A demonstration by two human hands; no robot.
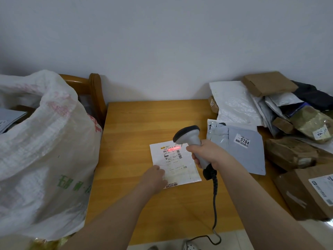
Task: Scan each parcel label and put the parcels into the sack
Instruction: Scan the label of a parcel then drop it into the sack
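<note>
White and flat, the parcel [177, 165] lies mid-way across the wooden table [129, 127]. The left hand [155, 177] rests on its near-left corner, gripping nothing. The right hand [207, 154] is wrapped tight round the handle of the barcode scanner [191, 139], whose red beam [173, 148] crosses the label [171, 156]. A woven sack [45, 141] stands at left, and more parcels [288, 123] are heaped at right.

A: Body only, quick. Arms?
B: Left forearm [115, 219] and right forearm [261, 201] are bare all the way to the frame edge. Left hand [155, 175] and right hand [207, 154] are bare too.
A: Anything worn?
B: Footwear, bottom edge. White clog [191, 245] with small round vent holes, mostly cropped. Beside it a grey toe tip [153, 248], too cropped to tell the shoe type.
</note>
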